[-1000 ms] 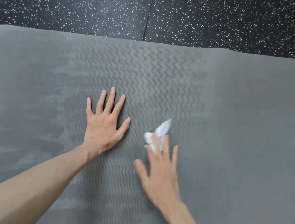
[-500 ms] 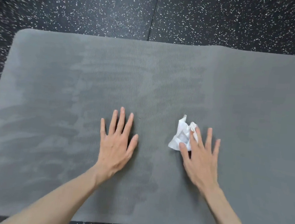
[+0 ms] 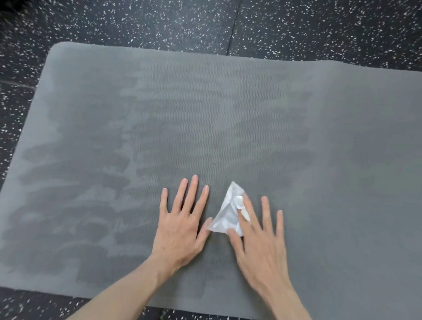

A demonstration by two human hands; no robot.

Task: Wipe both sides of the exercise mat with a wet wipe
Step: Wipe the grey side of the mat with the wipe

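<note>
Mat (image 3: 333, 145), flat left hand (image 3: 182, 230), right hand (image 3: 260, 251) pressing wipe (image 3: 227, 213)

- We see the grey ribbed exercise mat (image 3: 333, 145) lying flat on the black speckled rubber floor (image 3: 141, 13).
- Our left hand (image 3: 181, 223) rests on it, just left of the crumpled white wet wipe (image 3: 225, 212).
- Our right hand (image 3: 261, 246) lies on the wipe's right side.

The mat (image 3: 333, 150) under my palms is matt grey foam with a fine wavy ribbed texture; left of my left hand (image 3: 181, 223) it shows darker, damp-looking streaks. The wipe (image 3: 225, 214) beneath the fingers of my right hand (image 3: 261, 243) is thin white cloth-like sheet, crumpled and creased. Around the mat, the floor (image 3: 141, 13) looks like black rubber, speckled white, with a dull grainy finish.
</note>
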